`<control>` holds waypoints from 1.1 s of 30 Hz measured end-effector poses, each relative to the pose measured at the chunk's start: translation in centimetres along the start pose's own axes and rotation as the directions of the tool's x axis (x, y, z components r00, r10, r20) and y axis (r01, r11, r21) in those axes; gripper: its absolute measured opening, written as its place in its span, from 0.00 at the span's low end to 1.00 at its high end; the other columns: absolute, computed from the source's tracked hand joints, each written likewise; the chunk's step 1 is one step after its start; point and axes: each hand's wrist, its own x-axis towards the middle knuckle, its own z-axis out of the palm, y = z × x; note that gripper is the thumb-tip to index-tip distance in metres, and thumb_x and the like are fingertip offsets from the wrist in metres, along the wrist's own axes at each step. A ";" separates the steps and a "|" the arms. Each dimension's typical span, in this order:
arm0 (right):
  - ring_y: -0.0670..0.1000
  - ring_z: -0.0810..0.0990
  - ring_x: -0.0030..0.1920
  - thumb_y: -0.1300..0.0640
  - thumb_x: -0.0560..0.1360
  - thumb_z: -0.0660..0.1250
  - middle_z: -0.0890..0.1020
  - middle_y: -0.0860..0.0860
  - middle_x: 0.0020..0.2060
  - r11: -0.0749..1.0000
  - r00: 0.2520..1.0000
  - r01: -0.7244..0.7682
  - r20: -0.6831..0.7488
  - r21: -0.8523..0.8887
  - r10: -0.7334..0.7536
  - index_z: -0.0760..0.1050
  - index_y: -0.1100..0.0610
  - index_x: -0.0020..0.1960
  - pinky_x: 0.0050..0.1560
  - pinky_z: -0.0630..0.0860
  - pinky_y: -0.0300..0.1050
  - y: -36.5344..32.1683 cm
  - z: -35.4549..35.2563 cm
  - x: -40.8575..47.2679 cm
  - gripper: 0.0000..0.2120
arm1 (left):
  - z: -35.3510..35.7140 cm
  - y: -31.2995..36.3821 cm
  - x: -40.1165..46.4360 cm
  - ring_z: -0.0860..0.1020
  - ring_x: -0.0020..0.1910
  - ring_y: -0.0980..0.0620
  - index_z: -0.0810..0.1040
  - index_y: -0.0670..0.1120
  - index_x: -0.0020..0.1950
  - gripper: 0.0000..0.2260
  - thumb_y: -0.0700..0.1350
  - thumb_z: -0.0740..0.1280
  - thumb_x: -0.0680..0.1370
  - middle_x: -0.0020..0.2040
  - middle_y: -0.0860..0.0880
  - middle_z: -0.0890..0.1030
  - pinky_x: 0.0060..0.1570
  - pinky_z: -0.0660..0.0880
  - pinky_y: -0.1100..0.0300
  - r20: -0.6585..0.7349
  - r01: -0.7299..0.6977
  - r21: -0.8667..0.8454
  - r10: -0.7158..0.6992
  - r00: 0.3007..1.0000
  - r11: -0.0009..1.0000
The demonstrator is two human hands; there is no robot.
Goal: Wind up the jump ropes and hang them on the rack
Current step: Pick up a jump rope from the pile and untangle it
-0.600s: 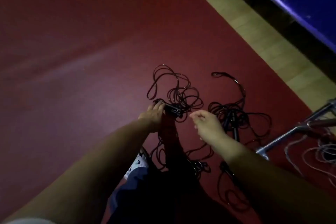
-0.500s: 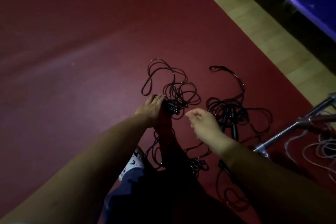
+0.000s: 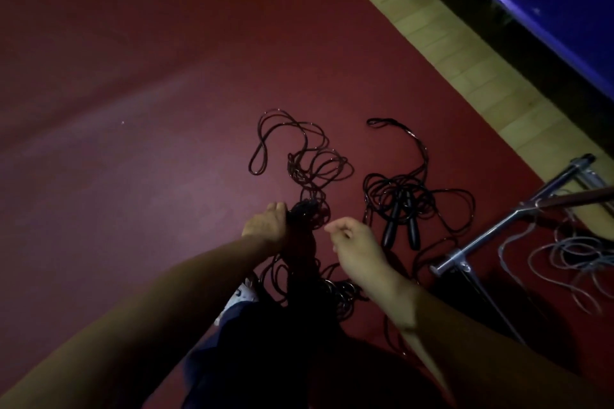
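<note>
left hand [image 3: 265, 226] grips the handles of a black jump rope [image 3: 299, 163], its loops tangled on the red floor mat [image 3: 133, 143]. right hand [image 3: 355, 242] hovers beside it, fingers loosely curled, holding nothing. a second black rope [image 3: 408, 206] lies near the metal rack [image 3: 491, 232] by the mat's right edge.

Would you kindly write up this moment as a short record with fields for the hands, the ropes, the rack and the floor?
left hand: grips the handles of a black jump rope, whose loops lie on the mat beyond
right hand: fingers loosely curled, holding nothing, beside the left hand
second black rope: tangled heap on the mat, both handles lying side by side
grey rope: loose coils at the rack's foot
rack: metal frame at the right edge; no rope seen hanging on it
floor: red mat, wooden strip beyond
</note>
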 end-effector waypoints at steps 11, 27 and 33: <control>0.48 0.75 0.40 0.37 0.77 0.61 0.76 0.49 0.46 0.968 0.962 0.088 -0.271 0.235 -0.022 0.69 0.54 0.62 0.35 0.77 0.45 -14.6 -10.1 -15.0 0.24 | -22.5 11.5 -14.9 0.73 0.43 0.41 0.70 0.45 0.59 0.09 0.49 0.60 0.83 0.51 0.45 0.72 0.34 0.64 0.51 -0.381 -0.426 0.240 0.488 0.785 0.872; 0.48 0.83 0.41 0.57 0.74 0.71 0.81 0.50 0.44 0.791 0.745 0.611 -0.351 0.021 -0.567 0.70 0.54 0.58 0.48 0.78 0.46 -20.7 -23.6 -47.8 0.15 | -40.3 25.0 -44.7 0.77 0.39 0.45 0.74 0.47 0.56 0.08 0.47 0.61 0.80 0.46 0.48 0.78 0.29 0.72 0.52 -0.535 -0.403 0.744 0.836 0.120 0.533; 0.47 0.70 0.28 0.51 0.78 0.66 0.72 0.54 0.40 0.825 0.774 0.551 -0.445 0.121 -0.451 0.60 0.52 0.64 0.29 0.71 0.44 -20.4 -24.3 -54.0 0.20 | -38.5 25.6 -48.0 0.81 0.41 0.44 0.70 0.46 0.70 0.18 0.47 0.64 0.81 0.53 0.46 0.82 0.26 0.65 0.55 -0.555 -0.418 0.744 0.830 0.048 0.522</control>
